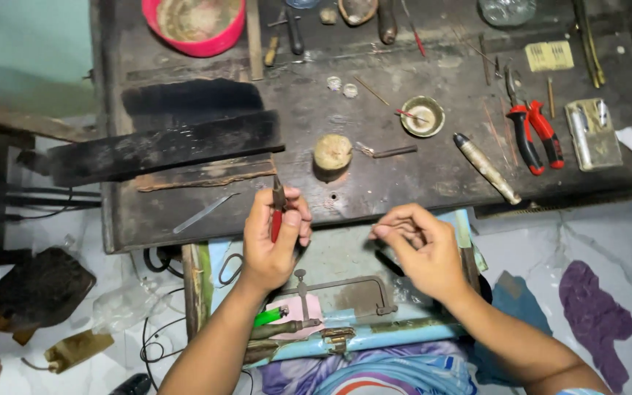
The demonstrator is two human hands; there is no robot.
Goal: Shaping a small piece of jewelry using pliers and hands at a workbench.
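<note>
The left hand (pixel 275 238) is closed around small pliers (pixel 278 208) with red handles; the dark tip points up, toward the front edge of the dark workbench (pixel 374 183), and the thumb lies along the red handle. The right hand (pixel 422 249) is just beside it, a little lower, with the thumb and first fingers (pixel 385 230) pinched together; if something small is between them, I cannot tell, it is too fine to see. Both hands are over an open drawer (pixel 345 256) under the bench edge, where a small saw frame (pixel 345 292) lies, and a green lighter (pixel 268 317) lies near the left wrist. On the bench, just behind the left hand, stands a round wooden block (pixel 332 153) with a thin dark tool (pixel 389 152) touching its right side. Farther right there is a small metal bowl (pixel 423 115), a long tool with a pale handle (pixel 486 168) lying slanted, and bigger red pliers (pixel 534 132). A black wooden beam (pixel 162 150) lies across the left part of the bench, and a pink bowl (pixel 194 23) stands at the far edge. A flat metal strip (pixel 202 213) lies near the front left corner. A purple cloth (pixel 595 314) lies on the floor at right.
</note>
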